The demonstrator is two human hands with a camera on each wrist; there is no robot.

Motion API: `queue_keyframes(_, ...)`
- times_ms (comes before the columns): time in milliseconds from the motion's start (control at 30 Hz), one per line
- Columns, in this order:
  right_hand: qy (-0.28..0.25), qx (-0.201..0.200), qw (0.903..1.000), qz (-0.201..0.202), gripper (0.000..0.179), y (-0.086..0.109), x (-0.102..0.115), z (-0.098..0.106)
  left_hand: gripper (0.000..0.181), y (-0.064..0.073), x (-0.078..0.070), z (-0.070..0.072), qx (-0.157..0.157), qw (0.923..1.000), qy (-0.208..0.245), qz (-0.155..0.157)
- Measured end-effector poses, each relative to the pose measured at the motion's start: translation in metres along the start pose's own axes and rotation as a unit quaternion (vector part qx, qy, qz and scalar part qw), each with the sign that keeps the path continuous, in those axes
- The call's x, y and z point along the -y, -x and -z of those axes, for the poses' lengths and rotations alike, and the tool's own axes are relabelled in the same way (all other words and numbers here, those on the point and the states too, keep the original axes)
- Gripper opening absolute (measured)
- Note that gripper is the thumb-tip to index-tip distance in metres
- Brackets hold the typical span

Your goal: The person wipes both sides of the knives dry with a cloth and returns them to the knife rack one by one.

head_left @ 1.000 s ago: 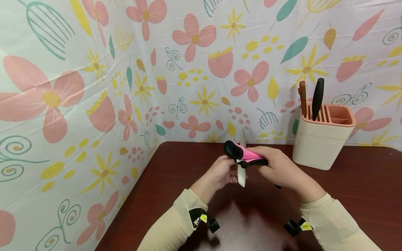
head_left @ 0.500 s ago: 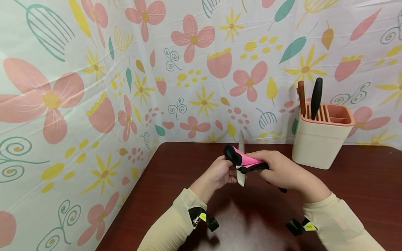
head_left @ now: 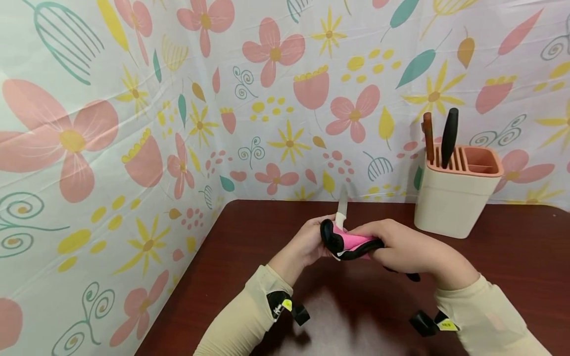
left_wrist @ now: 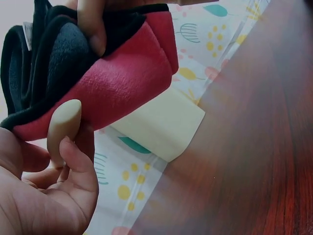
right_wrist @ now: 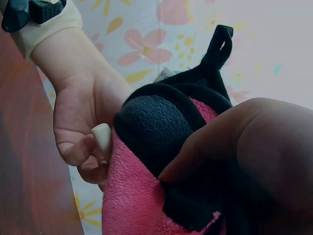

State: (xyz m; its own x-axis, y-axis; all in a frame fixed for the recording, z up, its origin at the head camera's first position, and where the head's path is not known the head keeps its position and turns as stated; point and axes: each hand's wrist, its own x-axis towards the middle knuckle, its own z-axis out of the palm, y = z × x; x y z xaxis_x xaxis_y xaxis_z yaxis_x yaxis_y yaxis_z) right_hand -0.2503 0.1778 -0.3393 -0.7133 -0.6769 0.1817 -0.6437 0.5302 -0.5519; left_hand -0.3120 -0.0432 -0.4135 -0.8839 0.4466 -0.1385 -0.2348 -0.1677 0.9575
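Note:
Out over the table, my left hand (head_left: 309,242) grips a small knife (head_left: 342,205) by its white handle, blade pointing up and away. A folded pink cloth (head_left: 355,241) with dark lining and black edging is pinched in my right hand (head_left: 398,247). It lies across the handle in the head view and covers most of its lower part. From the left wrist, the rounded handle end (left_wrist: 65,122) shows between the left fingers, close against the pink cloth. A black loop (right_wrist: 221,46) hangs off the cloth in the right wrist view.
At the back right of the dark wooden table (head_left: 254,222) stands a cream knife holder (head_left: 456,205) with a salmon slotted top. A brown handle (head_left: 428,138) and a black handle (head_left: 450,138) stick up from it. Flower-patterned sheeting (head_left: 276,109) borders the table behind and left.
My right hand and the cloth have moved nearer to me and slightly right. The cloth has shifted from across the knife's middle to over its lower handle. The left hand stays nearly in place.

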Motion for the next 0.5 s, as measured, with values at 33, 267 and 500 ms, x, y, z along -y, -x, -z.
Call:
queue_keyframes(33,-0.003,0.004,1.0000,0.001,0.062,0.0002,0.0003,0.0003,0.043,0.0001,-0.0005,-0.0001,0.002,1.0000,0.001,0.000)
queue_keyframes(267,-0.034,0.032,0.9989,-0.002,0.069,0.0021,0.0048,0.0010,0.038,-0.0008,0.0018,-0.0013,-0.004,1.0000,0.008,0.003)
queue_keyframes(500,-0.035,0.031,0.9985,0.027,0.071,0.0061,0.0097,0.0050,0.041,-0.0020,0.0048,-0.0003,0.015,0.9992,0.015,-0.034)
